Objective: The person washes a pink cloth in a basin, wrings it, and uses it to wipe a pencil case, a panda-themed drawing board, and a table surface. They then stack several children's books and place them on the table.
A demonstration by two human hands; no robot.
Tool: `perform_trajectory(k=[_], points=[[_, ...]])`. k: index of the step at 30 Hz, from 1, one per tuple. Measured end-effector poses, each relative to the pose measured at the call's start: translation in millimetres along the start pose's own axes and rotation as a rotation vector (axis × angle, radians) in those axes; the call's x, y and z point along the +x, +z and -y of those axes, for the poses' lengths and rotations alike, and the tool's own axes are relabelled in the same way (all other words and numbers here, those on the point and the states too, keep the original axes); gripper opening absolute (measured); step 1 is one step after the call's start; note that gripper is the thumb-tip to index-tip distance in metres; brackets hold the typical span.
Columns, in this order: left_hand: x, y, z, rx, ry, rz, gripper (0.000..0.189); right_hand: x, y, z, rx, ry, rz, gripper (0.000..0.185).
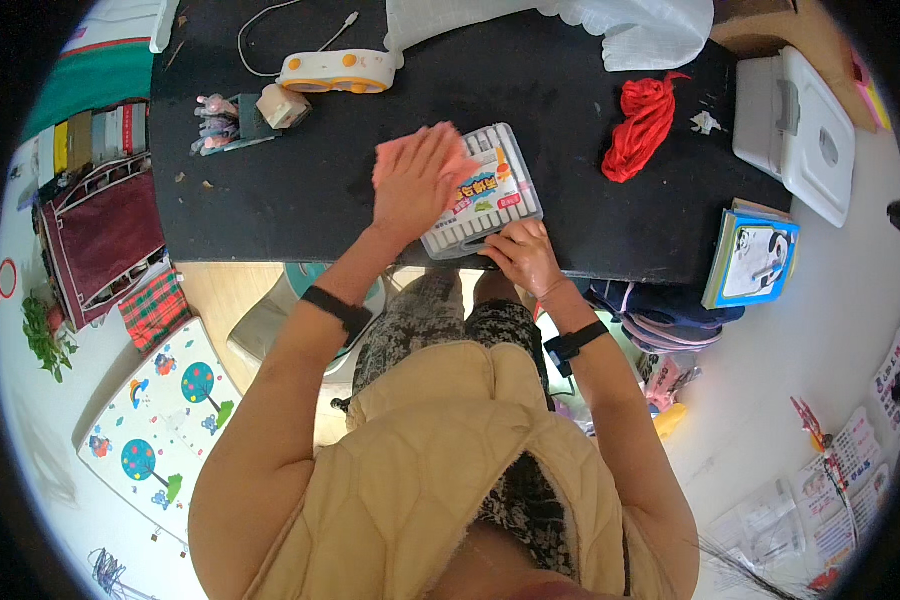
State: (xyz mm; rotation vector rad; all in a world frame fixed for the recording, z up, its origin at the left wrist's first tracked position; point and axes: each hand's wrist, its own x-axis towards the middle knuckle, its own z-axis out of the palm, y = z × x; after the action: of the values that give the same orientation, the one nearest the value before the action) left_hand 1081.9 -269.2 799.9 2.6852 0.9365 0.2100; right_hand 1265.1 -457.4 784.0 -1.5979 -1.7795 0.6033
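Observation:
A clear plastic marker case (pixel 523 180) lies at a slant near the front edge of the black table. Rows of white marker ends show along its sides, and a colourful printed label covers its middle. My left hand (pixel 417 184) rests flat on a pink cloth (pixel 387 160), pressing it over the case's left part. Some of the label is hidden under the cloth and fingers. At the case's near right corner, my right hand (pixel 523 251) grips the edge beside the handle.
Left on the black table (pixel 270 210) are a pen holder (pixel 255 120), a beige block (pixel 283 106) and a white-and-orange device (pixel 337 71) with a cable. Right are red cord (pixel 640 127), a lidded white box (pixel 757 112) and books (pixel 754 255). White sheeting (pixel 480 19) lies at the back.

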Motion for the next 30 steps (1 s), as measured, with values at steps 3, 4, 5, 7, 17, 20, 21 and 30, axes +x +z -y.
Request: perform_trajectory(k=[3, 4, 5, 7, 17, 20, 21, 30], points=[[-40, -2, 15, -0.1, -0.042, -0.023, 0.044, -1, 1, -2, -0.003, -0.01, -0.014, 0.018], [-52, -8, 10, -0.227, -0.093, -0.05, 0.042, 0, 0, -1, -0.022, -0.01, -0.011, 0.017], [-60, -10, 10, -0.354, -0.144, -0.076, 0.04, 1, 0, 1, -0.041, -0.009, -0.008, 0.017], [-94, 21, 36, -0.38, -0.335, -0.102, 0.039, 5, -4, 7, -0.112, -0.065, 0.047, 0.016], [-67, -32, 41, -2.005, -1.061, -0.553, 0.044, 110, -88, 76, -0.212, -0.077, -0.085, 0.024], [-38, -53, 31, -1.939, -1.061, -0.564, 0.044, 133, -112, 62, -0.189, 0.198, -0.104, 0.026], [-33, -44, 32, -1.925, -1.023, -0.549, 0.044, 137, -119, 52, -0.144, 0.287, -0.112, 0.029], [73, 7, -87, -1.74, -0.351, -0.146, 0.064, 136, -134, -21, 0.301, 0.824, -0.144, 0.049]])
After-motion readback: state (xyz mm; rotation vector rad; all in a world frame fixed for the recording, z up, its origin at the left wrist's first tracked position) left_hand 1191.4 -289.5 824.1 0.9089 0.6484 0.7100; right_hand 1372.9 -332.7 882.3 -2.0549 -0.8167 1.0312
